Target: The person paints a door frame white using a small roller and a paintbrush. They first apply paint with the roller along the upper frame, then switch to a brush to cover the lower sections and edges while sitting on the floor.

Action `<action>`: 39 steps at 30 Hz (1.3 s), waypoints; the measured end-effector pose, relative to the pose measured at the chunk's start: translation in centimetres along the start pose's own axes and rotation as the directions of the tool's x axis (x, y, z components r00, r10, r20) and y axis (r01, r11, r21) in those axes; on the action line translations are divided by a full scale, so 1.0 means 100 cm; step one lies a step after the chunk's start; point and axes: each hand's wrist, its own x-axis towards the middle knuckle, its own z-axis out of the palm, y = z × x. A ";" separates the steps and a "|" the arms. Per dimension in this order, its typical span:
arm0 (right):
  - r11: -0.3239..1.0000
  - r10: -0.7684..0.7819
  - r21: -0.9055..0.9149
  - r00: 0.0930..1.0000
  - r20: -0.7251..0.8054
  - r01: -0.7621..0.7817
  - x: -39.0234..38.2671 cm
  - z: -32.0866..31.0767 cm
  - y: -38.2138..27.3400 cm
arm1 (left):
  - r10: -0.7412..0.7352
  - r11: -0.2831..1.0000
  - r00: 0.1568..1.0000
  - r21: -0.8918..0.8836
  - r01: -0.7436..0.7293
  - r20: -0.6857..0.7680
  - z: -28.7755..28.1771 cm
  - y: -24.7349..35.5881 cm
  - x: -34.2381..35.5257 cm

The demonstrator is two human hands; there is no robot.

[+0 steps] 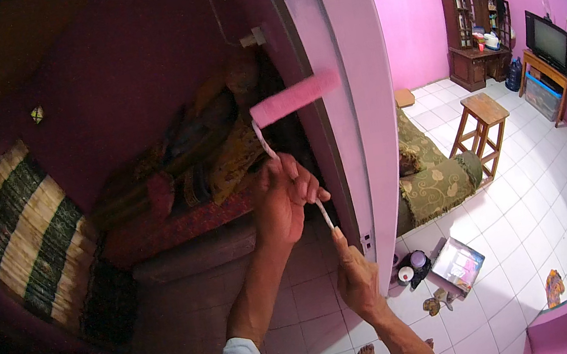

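A paint roller with a pink, paint-covered sleeve (294,98) is held up in front of me, tilted with its right end higher. My left hand (284,195) is closed around the thin, white-streaked rod just below the sleeve. Lower down, my right hand (358,279) wraps the handle, the index finger stretched along it toward the rod. The grip itself is mostly hidden in that hand. The sleeve's right end overlaps the pink wall edge (359,94) beside the doorway; I cannot tell whether they touch.
Left of the wall edge, a dark room holds a bed (167,226) and a striped curtain (31,234). To the right are a patterned sofa (441,191), wooden stool (484,109), television (549,42) and cabinet (474,67). A paint-stained tray (459,264) and containers (412,267) lie on white floor tiles.
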 end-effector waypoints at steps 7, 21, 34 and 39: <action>1.000 0.026 -0.012 0.999 0.024 -0.026 -0.020 -0.012 -0.005 | 0.008 0.999 0.999 0.033 -0.009 0.036 0.003 -0.012 -0.020; 0.999 0.054 -0.002 0.998 0.014 -0.054 -0.032 -0.007 0.006 | -0.048 0.996 0.996 0.068 0.053 -0.077 0.002 -0.024 -0.024; 0.978 0.211 -0.033 0.969 0.126 -0.208 -0.128 -0.009 0.019 | -0.214 0.977 0.950 -0.041 0.210 -0.229 -0.021 -0.085 -0.107; 0.973 0.228 -0.053 0.964 0.138 -0.223 -0.148 -0.013 0.017 | -0.229 0.973 0.941 -0.043 0.225 -0.248 -0.020 -0.094 -0.126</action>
